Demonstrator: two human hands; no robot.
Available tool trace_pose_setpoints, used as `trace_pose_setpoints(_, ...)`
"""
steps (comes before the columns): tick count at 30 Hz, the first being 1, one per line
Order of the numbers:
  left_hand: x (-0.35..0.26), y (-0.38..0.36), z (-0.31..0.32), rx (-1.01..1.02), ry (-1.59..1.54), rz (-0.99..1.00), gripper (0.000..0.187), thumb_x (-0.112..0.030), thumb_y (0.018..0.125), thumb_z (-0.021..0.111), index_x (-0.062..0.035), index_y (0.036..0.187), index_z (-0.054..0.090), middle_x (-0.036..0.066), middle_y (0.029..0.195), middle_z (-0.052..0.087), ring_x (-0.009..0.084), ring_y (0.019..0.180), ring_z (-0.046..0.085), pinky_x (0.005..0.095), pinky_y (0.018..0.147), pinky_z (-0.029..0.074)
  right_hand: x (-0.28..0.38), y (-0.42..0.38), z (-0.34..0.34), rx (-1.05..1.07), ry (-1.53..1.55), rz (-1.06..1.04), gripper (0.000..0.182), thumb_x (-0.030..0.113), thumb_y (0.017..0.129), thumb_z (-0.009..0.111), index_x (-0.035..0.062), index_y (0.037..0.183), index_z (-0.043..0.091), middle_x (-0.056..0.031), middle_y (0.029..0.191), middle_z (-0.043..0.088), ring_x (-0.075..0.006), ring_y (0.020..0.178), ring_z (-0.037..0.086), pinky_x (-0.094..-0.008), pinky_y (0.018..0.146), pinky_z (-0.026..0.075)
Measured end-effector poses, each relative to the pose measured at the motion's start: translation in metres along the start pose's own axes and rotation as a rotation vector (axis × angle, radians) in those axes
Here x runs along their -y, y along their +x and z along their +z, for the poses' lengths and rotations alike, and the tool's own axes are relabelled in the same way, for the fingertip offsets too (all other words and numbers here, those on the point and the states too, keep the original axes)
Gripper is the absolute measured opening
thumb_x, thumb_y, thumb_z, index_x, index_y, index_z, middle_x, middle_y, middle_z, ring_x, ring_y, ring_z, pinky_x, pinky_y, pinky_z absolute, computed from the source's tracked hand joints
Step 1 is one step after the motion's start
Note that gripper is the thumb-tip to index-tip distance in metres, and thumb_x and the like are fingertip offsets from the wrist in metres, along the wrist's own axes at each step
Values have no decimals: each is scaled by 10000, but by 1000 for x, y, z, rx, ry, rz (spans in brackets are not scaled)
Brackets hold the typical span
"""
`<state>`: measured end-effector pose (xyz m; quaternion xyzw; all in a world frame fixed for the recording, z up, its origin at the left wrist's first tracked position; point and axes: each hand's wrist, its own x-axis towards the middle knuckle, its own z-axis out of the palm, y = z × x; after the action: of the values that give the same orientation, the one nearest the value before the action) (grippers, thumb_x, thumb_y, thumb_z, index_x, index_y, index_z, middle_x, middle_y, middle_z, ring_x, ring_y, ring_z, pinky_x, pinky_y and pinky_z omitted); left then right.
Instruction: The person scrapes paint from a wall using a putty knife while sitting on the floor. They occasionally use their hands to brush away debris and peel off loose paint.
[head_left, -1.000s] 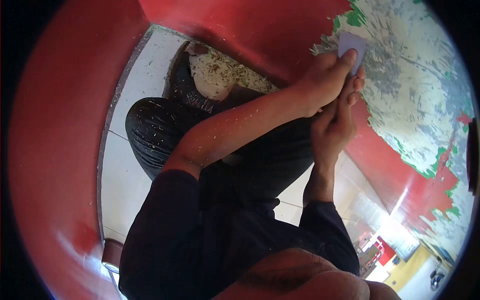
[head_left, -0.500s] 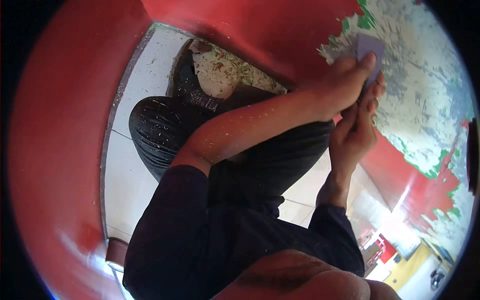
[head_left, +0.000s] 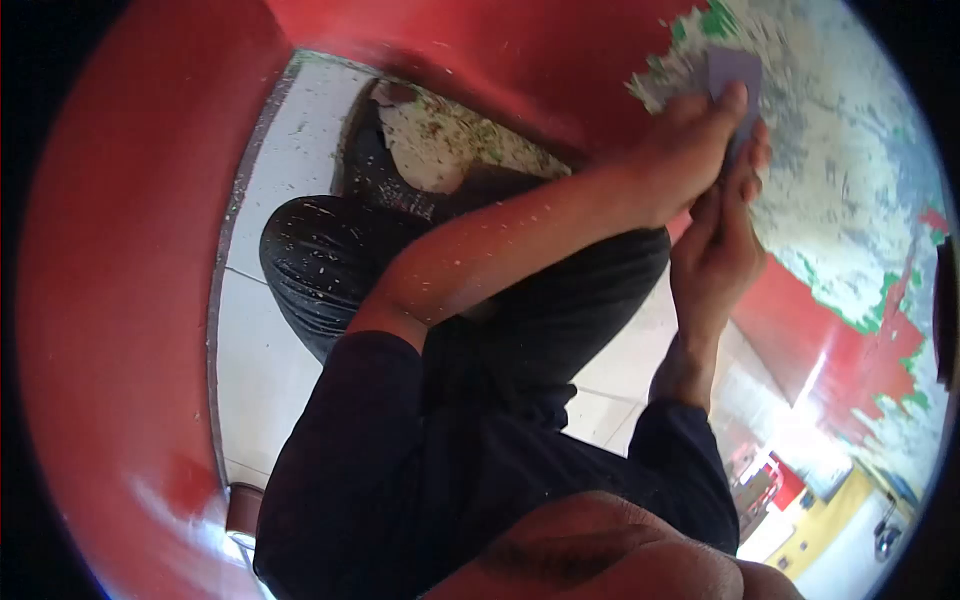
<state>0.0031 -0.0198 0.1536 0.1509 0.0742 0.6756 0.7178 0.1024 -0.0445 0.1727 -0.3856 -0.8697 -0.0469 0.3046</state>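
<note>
Left hand [head_left: 685, 155] and right hand [head_left: 718, 255] gripping a flat grey tool [head_left: 735, 66], lower end hidden, patchy wall [head_left: 835, 170] beside

- The tiled floor [head_left: 252, 370] is whitish, with thin joint lines.
- Toward twelve o'clock, many small pale and green flakes [head_left: 485, 145] lie scattered on it.

The bent legs [head_left: 330, 270] lie between the left wall [head_left: 110, 250] and the right wall [head_left: 840, 190], with flakes [head_left: 475, 133] before them.
</note>
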Motion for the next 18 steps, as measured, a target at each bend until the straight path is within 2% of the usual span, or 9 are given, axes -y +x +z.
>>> trace_pose_setpoints(1, -2, 5, -4, 8, -41, 48, 433, -442, 1022, 329, -54, 920, 492, 76, 760, 556, 177, 563, 541, 309, 537, 487, 1, 2, 3, -19, 4, -16, 396, -33, 843, 515, 2, 1230, 588, -205, 908, 660, -358, 778, 664, -373, 668, 517)
trace_pose_setpoints(3, 12, 10, -4, 28, -162, 68, 421, -392, 1031, 335, -26, 890, 486, 89, 722, 541, 191, 559, 534, 307, 523, 485, 4, -5, -7, 94, -13, 145, 404, -45, 849, 510, 4, 1244, 580, -199, 867, 658, -341, 750, 668, -371, 662, 518)
trace_pose_setpoints(4, 13, 10, -5, 10, -164, 102, 432, -399, 1030, 337, -18, 896, 490, 88, 722, 542, 196, 565, 538, 309, 528, 486, -1, -9, -4, 71, -57, 64, 400, -44, 855, 506, 1, 1246, 578, -195, 879, 662, -334, 743, 669, -370, 660, 520)
trace_pose_setpoints(7, 19, 6, -2, 41, -191, 18, 430, -391, 1033, 331, -14, 903, 493, 87, 721, 539, 188, 558, 526, 301, 533, 487, -1, -12, -14, 70, 29, 79, 423, -50, 836, 517, 13, 1249, 581, -192, 831, 647, -325, 684, 652, -370, 607, 503)
trace_pose_setpoints(11, 15, 20, -3, 4, -166, 150, 417, -372, 1038, 314, -15, 909, 485, 94, 731, 548, 209, 573, 547, 334, 560, 502, -6, -5, -9, 114, -81, 13, 446, -55, 869, 494, 15, 1308, 537, -193, 930, 667, -285, 765, 685, -318, 646, 526)
trace_pose_setpoints(12, 10, 11, -7, 29, -140, 70, 411, -379, 1037, 317, -23, 918, 484, 85, 731, 551, 208, 580, 551, 333, 558, 500, 2, -7, -8, 149, -17, 150, 446, -50, 874, 492, 25, 1312, 535, -193, 941, 666, -297, 784, 683, -331, 655, 529)
trace_pose_setpoints(15, 14, 3, -2, 27, -140, -55, 419, -403, 1033, 319, -34, 926, 486, 71, 723, 542, 187, 568, 530, 299, 546, 491, -6, -15, -8, 45, -14, 40, 444, -36, 863, 509, 48, 1297, 549, -192, 932, 663, -305, 791, 679, -352, 658, 523)
trace_pose_setpoints(17, 10, 7, -2, 2, -68, 61, 421, -416, 1029, 325, -43, 917, 485, 68, 716, 533, 187, 561, 523, 303, 545, 486, -4, -5, -3, 30, -53, 20, 369, -10, 884, 512, 12, 1247, 575, -187, 980, 681, -292, 847, 697, -344, 708, 542)
trace_pose_setpoints(18, 2, 8, -2, -1, -71, 83, 415, -409, 1031, 326, -43, 916, 483, 70, 718, 534, 190, 564, 527, 309, 544, 487, 2, -3, -7, 116, -83, 77, 412, -36, 875, 496, 9, 1281, 548, -180, 1012, 675, -299, 858, 687, -345, 708, 540)
